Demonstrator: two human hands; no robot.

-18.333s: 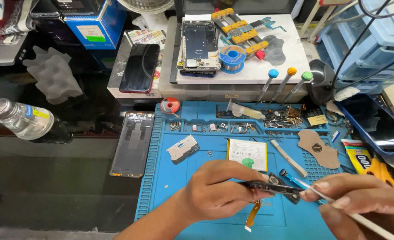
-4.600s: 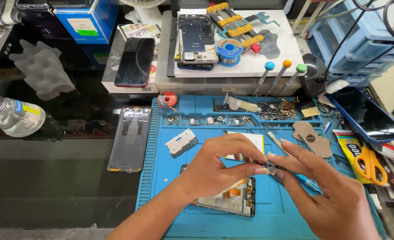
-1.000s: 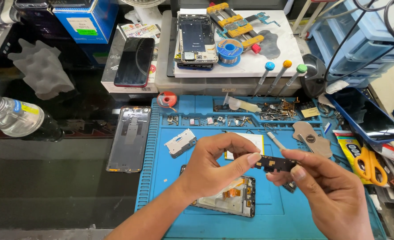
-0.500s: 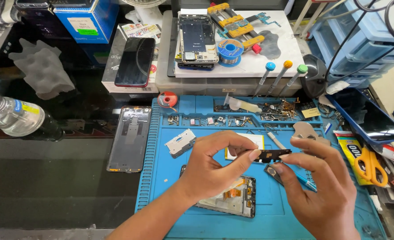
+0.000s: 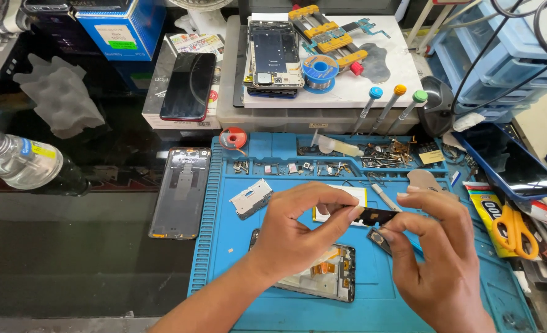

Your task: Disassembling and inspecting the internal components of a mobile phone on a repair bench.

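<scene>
Both hands pinched a small black flat phone part (image 5: 377, 215) above the blue silicone work mat (image 5: 224, 271).

Left hand (image 5: 298, 231) and right hand (image 5: 437, 246) closed fingertips on its ends; a light, level grip seemed wise over the opened phone frame (image 5: 323, 277).

A small black flat component (image 5: 377, 215), oblong and thin, is pinched level between the fingertips of the left hand (image 5: 298, 231) and the right hand (image 5: 437, 246), held just above the blue mat and beside the opened phone (image 5: 323, 274) lying flat beneath.
</scene>
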